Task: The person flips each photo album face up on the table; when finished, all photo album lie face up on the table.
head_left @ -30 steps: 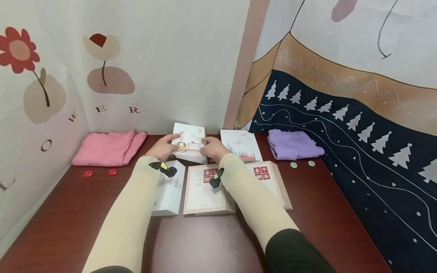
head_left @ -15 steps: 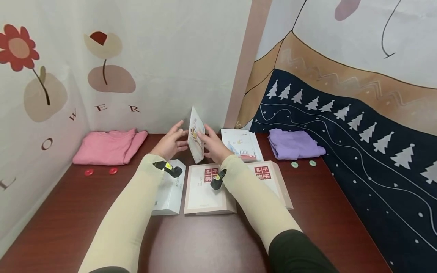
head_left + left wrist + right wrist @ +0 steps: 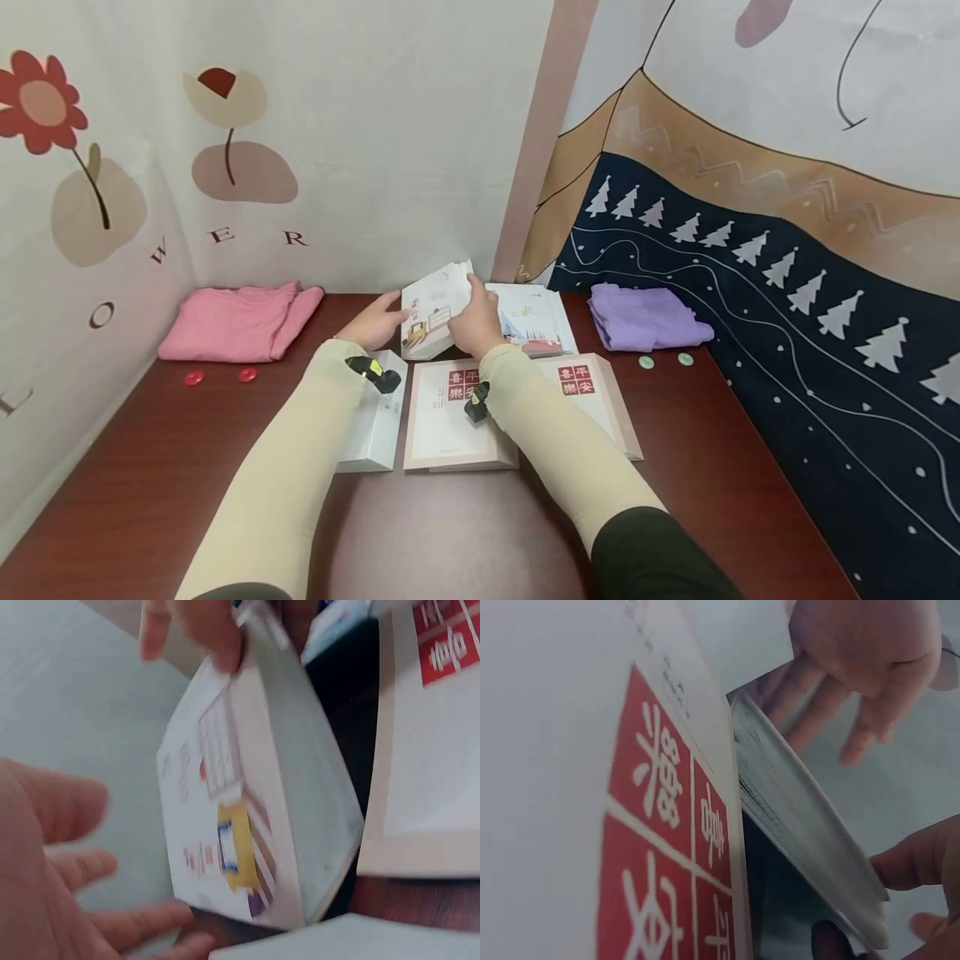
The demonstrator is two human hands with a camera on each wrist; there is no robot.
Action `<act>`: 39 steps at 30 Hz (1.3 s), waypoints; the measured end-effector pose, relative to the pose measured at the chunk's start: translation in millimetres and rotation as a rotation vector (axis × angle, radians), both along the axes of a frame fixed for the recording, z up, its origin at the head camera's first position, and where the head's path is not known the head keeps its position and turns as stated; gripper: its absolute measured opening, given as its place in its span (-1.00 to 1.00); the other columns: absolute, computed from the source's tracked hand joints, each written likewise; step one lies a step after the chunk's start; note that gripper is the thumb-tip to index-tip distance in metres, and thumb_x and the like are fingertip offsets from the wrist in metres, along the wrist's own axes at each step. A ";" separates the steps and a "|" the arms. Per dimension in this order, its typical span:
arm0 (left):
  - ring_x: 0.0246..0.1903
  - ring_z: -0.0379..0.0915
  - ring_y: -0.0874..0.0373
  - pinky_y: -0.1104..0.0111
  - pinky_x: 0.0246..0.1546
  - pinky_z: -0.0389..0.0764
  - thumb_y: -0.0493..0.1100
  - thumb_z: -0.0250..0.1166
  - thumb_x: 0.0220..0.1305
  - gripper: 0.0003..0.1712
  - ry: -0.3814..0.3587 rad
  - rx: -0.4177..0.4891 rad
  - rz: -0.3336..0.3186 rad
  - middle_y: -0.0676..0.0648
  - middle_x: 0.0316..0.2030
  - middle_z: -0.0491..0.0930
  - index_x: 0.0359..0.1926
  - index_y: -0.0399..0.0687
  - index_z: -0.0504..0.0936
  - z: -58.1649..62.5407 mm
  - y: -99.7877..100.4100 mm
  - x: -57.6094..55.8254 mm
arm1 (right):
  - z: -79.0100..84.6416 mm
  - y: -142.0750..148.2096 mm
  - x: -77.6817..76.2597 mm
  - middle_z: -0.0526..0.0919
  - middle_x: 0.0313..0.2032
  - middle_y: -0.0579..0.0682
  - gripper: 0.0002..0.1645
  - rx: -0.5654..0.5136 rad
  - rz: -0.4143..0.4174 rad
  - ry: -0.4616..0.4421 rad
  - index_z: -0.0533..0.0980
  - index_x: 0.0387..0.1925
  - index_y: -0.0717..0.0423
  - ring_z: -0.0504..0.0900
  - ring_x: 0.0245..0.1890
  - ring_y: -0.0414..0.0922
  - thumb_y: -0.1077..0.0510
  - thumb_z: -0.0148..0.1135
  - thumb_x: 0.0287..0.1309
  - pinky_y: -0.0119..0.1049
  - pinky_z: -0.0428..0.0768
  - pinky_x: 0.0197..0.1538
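Observation:
A thick white book [image 3: 435, 312] with a colourful printed cover stands tilted at the back of the table, its right side raised. My right hand [image 3: 477, 320] grips that raised side; in the right wrist view the thumb [image 3: 911, 859] lies on one cover and a fingertip shows on the other. Beside the left edge is my left hand [image 3: 373, 322], its fingers [image 3: 135, 922] spread and fairly straight. The left wrist view has this palm apart from the cover. Page edges [image 3: 802, 817] of the book face the right wrist camera.
In front lie a pale box-like book [image 3: 378, 417] and two beige-edged books, one in the middle [image 3: 438, 433] and one on the right [image 3: 600, 408]. Another white book [image 3: 528, 312] is at the back right. Pink cloth [image 3: 232, 325], purple cloth [image 3: 647, 318], red buttons [image 3: 247, 375] and green buttons [image 3: 646, 362] flank them.
The book was first held flat by both hands, then turned up on edge, and now leans back with its cover showing. The left hand has let go; the right has moved to the right edge.

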State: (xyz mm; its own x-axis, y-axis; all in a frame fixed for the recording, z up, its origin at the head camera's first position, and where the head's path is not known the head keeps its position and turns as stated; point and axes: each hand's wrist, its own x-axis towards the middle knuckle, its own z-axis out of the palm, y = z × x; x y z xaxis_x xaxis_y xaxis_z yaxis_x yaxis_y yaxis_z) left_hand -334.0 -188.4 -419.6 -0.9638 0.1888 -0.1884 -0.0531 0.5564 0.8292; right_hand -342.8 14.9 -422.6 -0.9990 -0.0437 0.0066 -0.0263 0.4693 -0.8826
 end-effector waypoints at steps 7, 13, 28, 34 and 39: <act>0.57 0.03 -0.22 -0.12 0.60 0.04 -0.02 -0.06 0.69 -0.19 -0.043 -0.009 0.032 -0.31 0.63 0.03 0.71 -0.14 -0.21 -1.1 -8.4 3.6 | -1.9 1.5 6.7 0.34 0.48 0.32 0.09 0.056 0.036 -0.120 -0.01 0.68 0.03 0.49 0.30 0.14 0.32 0.27 0.22 -0.03 0.57 0.28; 0.59 0.03 -0.26 -0.14 0.60 0.06 -0.04 -0.02 0.67 -0.17 0.009 0.003 0.055 -0.33 0.64 0.00 0.71 -0.12 -0.19 -1.4 -18.2 6.0 | -9.9 5.8 2.1 0.17 0.61 0.17 0.09 -0.121 0.058 -0.271 -0.01 0.69 -0.06 0.23 0.58 0.15 0.22 0.35 0.28 0.04 0.26 0.58; 0.57 0.09 -0.32 -0.18 0.54 0.19 -0.15 0.02 0.66 -0.29 0.168 0.017 0.095 -0.43 0.56 0.18 0.69 -0.12 0.04 -5.1 -47.7 44.8 | -0.3 10.8 24.9 0.20 0.61 0.17 -0.03 -0.205 0.084 -0.193 0.09 0.66 -0.13 0.21 0.60 0.16 0.00 0.36 0.38 0.10 0.28 0.57; 0.53 0.14 -0.39 -0.23 0.52 0.19 -0.14 0.06 0.65 -0.30 0.192 -0.013 0.087 -0.45 0.55 0.19 0.66 -0.18 0.10 -3.8 -70.4 83.7 | 7.1 3.8 58.9 0.28 0.56 0.21 -0.04 -0.175 0.202 -0.189 0.15 0.64 -0.14 0.35 0.52 0.19 -0.06 0.40 0.37 0.11 0.45 0.46; 0.55 0.06 -0.45 -0.29 0.50 0.16 -0.11 0.09 0.64 -0.26 0.134 -0.033 0.096 -0.45 0.57 0.13 0.67 -0.18 0.08 -5.2 -84.1 115.7 | 7.5 -5.0 87.9 0.34 0.51 0.26 -0.03 -0.164 0.315 -0.216 0.17 0.64 -0.12 0.47 0.42 0.20 -0.06 0.44 0.34 0.13 0.56 0.34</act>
State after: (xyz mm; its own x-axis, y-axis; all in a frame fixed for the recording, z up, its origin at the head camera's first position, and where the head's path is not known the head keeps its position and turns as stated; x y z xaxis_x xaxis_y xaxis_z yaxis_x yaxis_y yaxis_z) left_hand -218.3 -272.5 -424.9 -0.9940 0.0903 -0.0618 0.0023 0.5813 0.8137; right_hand -255.0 9.9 -415.0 -0.9162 -0.3630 -0.1696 0.0482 0.3203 -0.9461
